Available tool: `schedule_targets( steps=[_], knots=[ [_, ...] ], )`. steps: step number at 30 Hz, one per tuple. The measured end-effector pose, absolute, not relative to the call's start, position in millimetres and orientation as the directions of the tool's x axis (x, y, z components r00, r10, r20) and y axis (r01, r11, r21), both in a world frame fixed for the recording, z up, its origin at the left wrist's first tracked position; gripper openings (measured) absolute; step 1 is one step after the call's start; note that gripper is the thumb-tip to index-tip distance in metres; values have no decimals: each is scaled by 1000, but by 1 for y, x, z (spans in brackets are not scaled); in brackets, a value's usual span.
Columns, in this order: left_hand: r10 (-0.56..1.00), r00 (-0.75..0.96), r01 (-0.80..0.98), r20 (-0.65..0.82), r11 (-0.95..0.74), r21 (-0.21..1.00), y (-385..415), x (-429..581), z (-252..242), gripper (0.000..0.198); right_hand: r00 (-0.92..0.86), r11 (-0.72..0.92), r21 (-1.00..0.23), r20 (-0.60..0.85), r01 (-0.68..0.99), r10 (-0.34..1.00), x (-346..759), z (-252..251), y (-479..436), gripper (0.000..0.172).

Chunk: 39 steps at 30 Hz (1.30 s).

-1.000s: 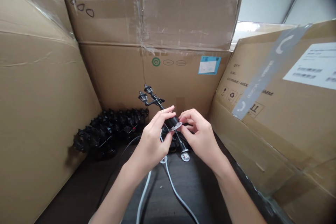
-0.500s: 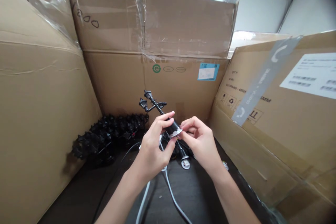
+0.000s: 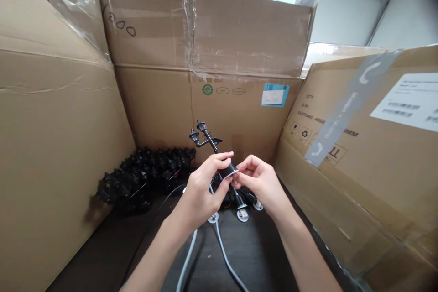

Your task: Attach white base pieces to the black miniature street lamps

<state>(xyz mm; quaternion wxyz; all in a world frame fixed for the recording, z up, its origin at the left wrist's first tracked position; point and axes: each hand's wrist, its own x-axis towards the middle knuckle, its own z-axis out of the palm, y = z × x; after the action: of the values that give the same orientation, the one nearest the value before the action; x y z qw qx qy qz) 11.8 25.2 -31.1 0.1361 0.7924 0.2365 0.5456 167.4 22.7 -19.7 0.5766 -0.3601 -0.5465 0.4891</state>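
Note:
My left hand (image 3: pixel 203 189) is closed around the round black base of a small black model street lamp (image 3: pixel 207 138), whose post and two lanterns stick up and away from me. Fingers of my right hand (image 3: pixel 262 182) pinch at the clear disc (image 3: pixel 232 174) on the underside of that base. Below my hands lie other lamp pieces with clear round bases (image 3: pixel 242 214) on the dark table (image 3: pixel 109 246).
A heap of black model lamps (image 3: pixel 143 173) sits at the back left. Large cardboard boxes stand at the left (image 3: pixel 51 146), at the back (image 3: pixel 212 77) and at the right (image 3: pixel 369 146). White cables (image 3: pixel 222 251) run toward me across the table.
The view shifted slightly right and down. My hands stay together on the lamp base, with the right fingers pressing closer onto the disc. Another clear-based piece shows below my right hand.

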Motion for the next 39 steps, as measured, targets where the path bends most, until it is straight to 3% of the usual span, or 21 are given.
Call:
schedule_targets(
  steps=[4,12,25,33,39],
  knots=[
    [523,292,205,801,-852,481,26,15,-33,23,-107,242,-956,262,-164,959,171,-20,27,37],
    [545,282,199,790,-839,507,29,17,-36,23,-41,311,-950,312,-42,949,172,-18,24,23],
    [548,240,150,801,-837,527,29,20,-38,28,-8,426,-895,429,131,903,171,-20,19,18],
    [640,250,88,726,-762,642,29,19,-38,25,-21,430,-887,433,171,901,172,-21,20,20],
    [743,238,-3,625,-643,766,34,18,-38,29,-58,384,-921,381,68,923,173,-17,22,24]
  ],
)
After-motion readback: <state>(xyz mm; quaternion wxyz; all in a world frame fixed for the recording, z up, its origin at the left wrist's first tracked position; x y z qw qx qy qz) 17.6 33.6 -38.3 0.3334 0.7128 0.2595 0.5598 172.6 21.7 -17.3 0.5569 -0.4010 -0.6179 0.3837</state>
